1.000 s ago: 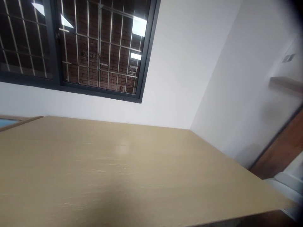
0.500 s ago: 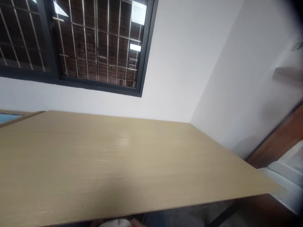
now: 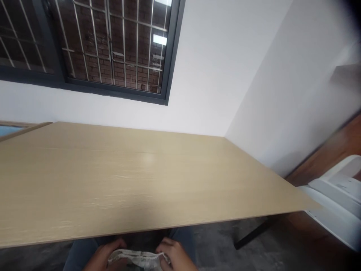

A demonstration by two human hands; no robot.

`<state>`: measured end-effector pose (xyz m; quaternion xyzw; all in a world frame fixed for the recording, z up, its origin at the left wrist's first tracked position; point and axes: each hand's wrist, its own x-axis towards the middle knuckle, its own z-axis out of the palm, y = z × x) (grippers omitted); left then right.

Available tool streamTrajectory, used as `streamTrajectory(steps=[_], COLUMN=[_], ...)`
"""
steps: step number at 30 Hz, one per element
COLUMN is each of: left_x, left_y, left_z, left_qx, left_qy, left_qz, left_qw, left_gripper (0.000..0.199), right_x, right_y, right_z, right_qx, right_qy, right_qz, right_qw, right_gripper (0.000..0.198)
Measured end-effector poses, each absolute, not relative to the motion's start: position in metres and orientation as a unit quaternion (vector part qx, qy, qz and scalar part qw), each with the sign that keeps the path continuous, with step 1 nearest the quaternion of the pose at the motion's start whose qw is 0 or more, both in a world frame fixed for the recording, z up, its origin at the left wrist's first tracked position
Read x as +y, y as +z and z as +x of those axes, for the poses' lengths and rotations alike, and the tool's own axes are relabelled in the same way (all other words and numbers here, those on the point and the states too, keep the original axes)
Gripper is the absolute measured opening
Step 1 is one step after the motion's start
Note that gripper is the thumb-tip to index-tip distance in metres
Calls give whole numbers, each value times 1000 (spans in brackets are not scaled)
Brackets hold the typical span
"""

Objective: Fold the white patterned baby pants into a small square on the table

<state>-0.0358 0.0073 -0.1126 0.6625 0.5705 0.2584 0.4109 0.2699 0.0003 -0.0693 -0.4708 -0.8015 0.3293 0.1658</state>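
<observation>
At the bottom of the head view, below the table's front edge, a whitish cloth item with a gathered rim (image 3: 141,256) stretches between my hands over my lap. Its kind cannot be made out, since most of it falls outside the picture. My left hand (image 3: 111,254) is closed on the left end of the rim. On the other end, my right hand (image 3: 172,252) grips it with bent fingers, the thumb at the inner side.
A pale wooden table (image 3: 169,177) spans the view in front of me. Behind it are a white wall and a barred window (image 3: 113,49). White moulded furniture (image 3: 335,203) stands at the right, near a dark table leg (image 3: 251,233). At far left is a light-blue panel (image 3: 9,130).
The view has tilted down, so the table and window sit higher. Both hands and the cloth, barely visible at the lower edge before, now show more fully.
</observation>
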Motion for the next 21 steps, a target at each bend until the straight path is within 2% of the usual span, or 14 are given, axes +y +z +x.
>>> streamTrajectory(steps=[3, 7, 11, 17, 21], left_x=[7, 6, 4, 1, -8], left_y=[-119, -116, -102, -72, -50], left_z=[-41, -46, -48, -48, -51], left_qx=[588, 545, 534, 561, 522], left_qy=[258, 258, 265, 153, 167], left_qz=[679, 722, 736, 757, 776], left_qw=[356, 339, 320, 298, 312], left_gripper=[36, 34, 37, 26, 30], right_x=[-8, -19, -23, -27, -30], right_y=[-71, -74, -57, -54, -81], right_z=[272, 273, 275, 278, 273], right_qx=[-795, -765, -758, -749, -759], right_qy=[341, 355, 385, 368, 395], right_qz=[-460, -481, -493, -527, -499], right_qw=[201, 239, 187, 161, 138], right_gripper=[32, 38, 39, 15, 27])
